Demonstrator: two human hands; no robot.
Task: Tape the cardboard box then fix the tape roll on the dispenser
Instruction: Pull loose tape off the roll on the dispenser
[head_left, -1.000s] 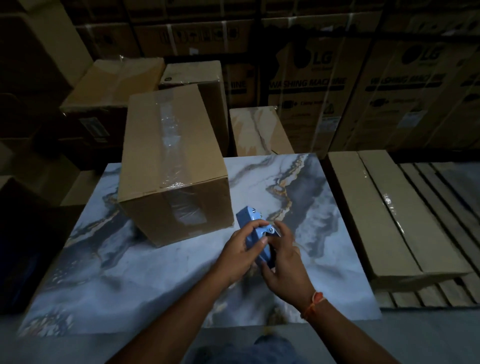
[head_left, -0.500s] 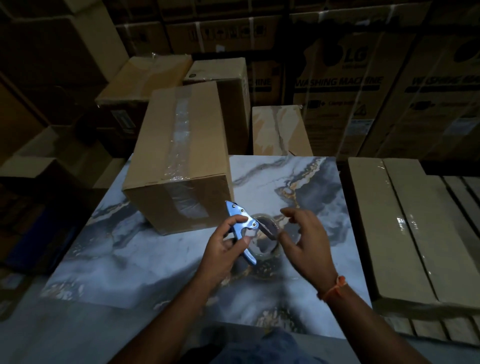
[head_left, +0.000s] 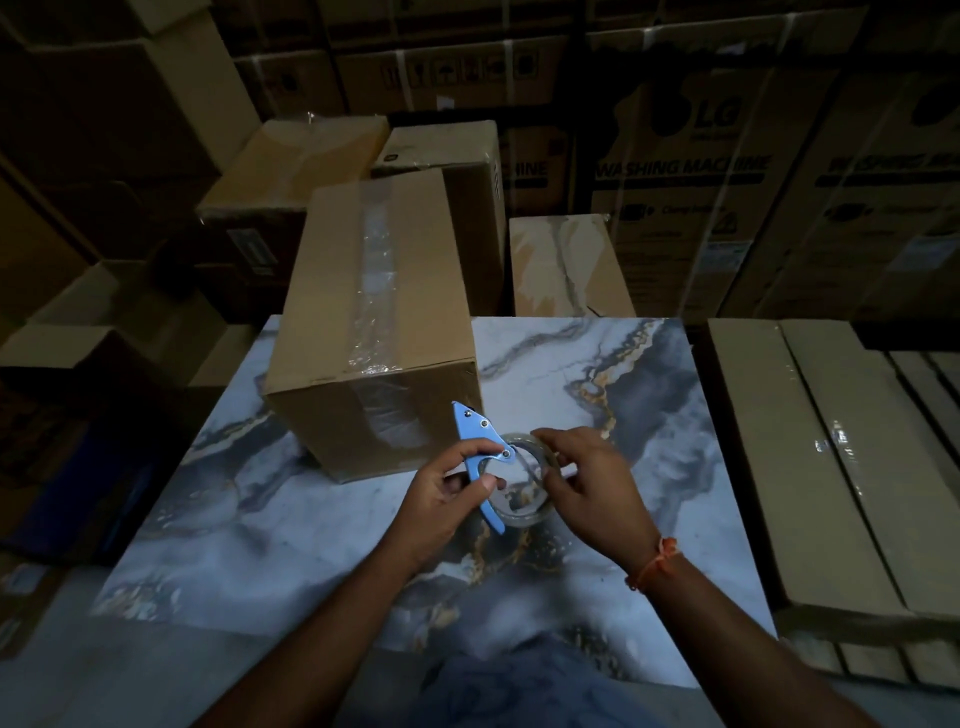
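A brown cardboard box (head_left: 332, 312) stands on the marbled tabletop (head_left: 260, 545) at its far left, with a strip of clear tape running along its top and down its near face. In front of the box, my left hand (head_left: 441, 499) grips a blue tape dispenser (head_left: 475, 436) that points up and away. A clear tape roll (head_left: 524, 488) sits at the dispenser's lower end. My right hand (head_left: 592, 483) pinches the roll's upper right rim with its fingertips. Both hands hover just above the tabletop.
Flat taped cartons (head_left: 810, 457) lie on a wooden pallet to the right. Large printed appliance boxes (head_left: 691, 171) line the back wall. Smaller cartons (head_left: 296, 161) stand behind and to the left of the table. The scene is dim.
The hands were folded together over the dispenser; now they have parted. The left holds the dispenser upright, and the right hand has drawn to the roll's rim. The roll is now plainly visible.
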